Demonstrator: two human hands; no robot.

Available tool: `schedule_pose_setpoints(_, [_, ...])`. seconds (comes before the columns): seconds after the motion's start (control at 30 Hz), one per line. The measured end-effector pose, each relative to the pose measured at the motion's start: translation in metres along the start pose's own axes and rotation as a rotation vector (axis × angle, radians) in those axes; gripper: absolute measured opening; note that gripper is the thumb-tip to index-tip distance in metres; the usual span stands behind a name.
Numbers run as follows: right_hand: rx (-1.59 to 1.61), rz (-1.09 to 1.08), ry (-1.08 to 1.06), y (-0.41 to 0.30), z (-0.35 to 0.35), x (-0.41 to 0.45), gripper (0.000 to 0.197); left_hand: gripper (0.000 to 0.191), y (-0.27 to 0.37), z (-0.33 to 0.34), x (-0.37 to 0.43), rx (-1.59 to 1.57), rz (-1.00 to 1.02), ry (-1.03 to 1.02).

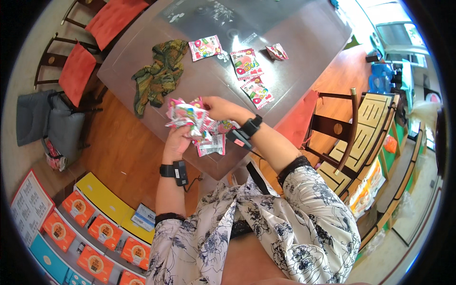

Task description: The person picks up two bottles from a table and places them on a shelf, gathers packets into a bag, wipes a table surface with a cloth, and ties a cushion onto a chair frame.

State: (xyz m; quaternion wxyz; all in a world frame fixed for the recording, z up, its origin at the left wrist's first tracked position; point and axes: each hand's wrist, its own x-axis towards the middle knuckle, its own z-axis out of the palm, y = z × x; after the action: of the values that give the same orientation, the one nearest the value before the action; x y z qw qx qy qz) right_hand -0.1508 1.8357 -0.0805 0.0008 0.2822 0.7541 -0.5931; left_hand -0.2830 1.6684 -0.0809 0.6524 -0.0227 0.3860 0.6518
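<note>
A bunch of pink-and-white candy packets (188, 115) is held over the near corner of the table. My left hand (178, 142) grips the bunch from below. At its upper right side, my right hand (219, 108) has its fingers on the packets; the fingertips are partly hidden. Beneath the hands, a silvery packet (212, 146) lies back side up on the table, beside a packet (226, 126) partly covered by my right wrist. Farther off lie a flat packet (205, 47), two overlapping packets, one (245, 64) above the other (257, 92), and a tilted packet (277, 52).
A camouflage-patterned cloth (162, 71) lies crumpled on the dark table (124, 60). A wooden chair with a red cushion (295, 117) stands close on the right. Shelves with orange boxes (105, 231) are at lower left, and a wooden rack (367, 121) is at right.
</note>
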Motion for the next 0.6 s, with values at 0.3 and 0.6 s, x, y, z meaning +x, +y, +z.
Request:
schedule_pose_setpoints(0.3, [-0.787, 0.101, 1.027, 0.067, -0.181, -0.03, 0.031, 0.029, -0.01, 0.057, 0.045, 0.11, 0.003, 0.067])
schedule_pose_setpoints(0.6, [-0.437, -0.076, 0.796, 0.063, -0.165, -0.037, 0.012, 0.027, -0.029, 0.042, 0.041, -0.183, 0.018, 0.049])
